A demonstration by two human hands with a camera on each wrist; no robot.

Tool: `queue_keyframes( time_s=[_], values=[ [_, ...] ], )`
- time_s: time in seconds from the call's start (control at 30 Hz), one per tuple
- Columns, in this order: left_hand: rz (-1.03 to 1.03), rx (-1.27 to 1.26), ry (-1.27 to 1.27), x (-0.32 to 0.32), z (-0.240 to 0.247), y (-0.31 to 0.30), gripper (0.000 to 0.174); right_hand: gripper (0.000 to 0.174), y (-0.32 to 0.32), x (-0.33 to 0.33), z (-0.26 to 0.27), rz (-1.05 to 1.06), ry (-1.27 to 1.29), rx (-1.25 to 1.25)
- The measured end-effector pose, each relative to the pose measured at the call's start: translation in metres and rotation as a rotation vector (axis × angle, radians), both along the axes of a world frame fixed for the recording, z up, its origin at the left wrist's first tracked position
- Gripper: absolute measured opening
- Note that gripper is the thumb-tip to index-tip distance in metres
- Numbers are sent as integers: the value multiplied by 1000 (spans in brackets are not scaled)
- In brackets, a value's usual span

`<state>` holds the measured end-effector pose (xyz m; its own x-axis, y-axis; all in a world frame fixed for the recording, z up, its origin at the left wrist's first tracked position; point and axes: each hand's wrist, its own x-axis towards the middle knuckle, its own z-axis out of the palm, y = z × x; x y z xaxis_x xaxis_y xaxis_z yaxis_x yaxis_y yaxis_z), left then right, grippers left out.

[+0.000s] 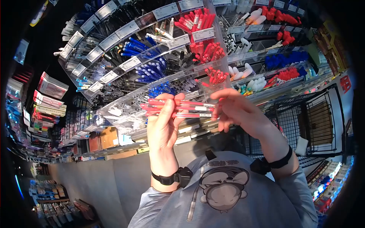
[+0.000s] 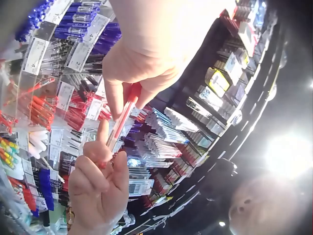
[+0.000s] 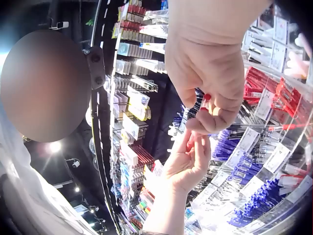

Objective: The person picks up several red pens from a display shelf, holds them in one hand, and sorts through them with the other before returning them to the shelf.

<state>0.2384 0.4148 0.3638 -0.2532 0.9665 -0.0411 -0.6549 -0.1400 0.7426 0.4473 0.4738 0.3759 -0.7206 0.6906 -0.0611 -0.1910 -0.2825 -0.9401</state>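
Several red pens (image 1: pixel 194 108) with clear barrels and small white labels lie side by side between my hands, in front of the pen shelf. My left hand (image 1: pixel 162 127) grips them near their left ends, thumb across the front. At their right ends my right hand (image 1: pixel 245 114) has its fingers curled and holds the tips. In the left wrist view, the left hand (image 2: pixel 142 63) pinches the red end, and the right hand (image 2: pixel 98 188) is at the other end. Red pen ends (image 3: pixel 206 100) show by the right hand's (image 3: pixel 210 73) thumb in the right wrist view.
Tiered pen racks (image 1: pixel 131 64) with price tags hold blue, black and red pens ahead. Markers (image 1: pixel 287 59) fill the racks at right. A black wire cart (image 1: pixel 304 117) stands to the right. More goods hang on the left display (image 1: pixel 51 93).
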Motion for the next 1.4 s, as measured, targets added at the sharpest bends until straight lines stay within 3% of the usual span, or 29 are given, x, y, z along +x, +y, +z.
queue_keyframes(
  time_s=[0.03, 0.13, 0.33, 0.47, 0.73, 1.13, 1.37, 1.4],
  values=[
    [36, 31, 0, -1, 3, -4, 17, 23, -1, 1, -2, -49, 61, 126],
    [67, 88, -19, 2, 9, -13, 19, 21, -11, 0, 8, -107, 14, 166],
    [192, 94, 43, 12, 16, -26, 20, 12, -20, -1, 14, -176, 96, 81],
    [168, 121, 69, 9, 14, -31, 20, 11, -26, -2, 15, -190, 143, 71],
    [325, 104, 84, 14, 12, -37, 20, 14, -33, -1, 12, -209, 101, 121],
    [224, 154, 171, 11, 10, -45, 25, 11, -43, -2, 13, -265, 114, 133],
    [205, 139, 98, 11, 14, -44, 21, 14, -40, -3, 5, -234, 109, 134],
    [234, 120, 234, 10, 11, -40, 19, 16, -36, -7, -3, -297, 44, 298]
  ],
)
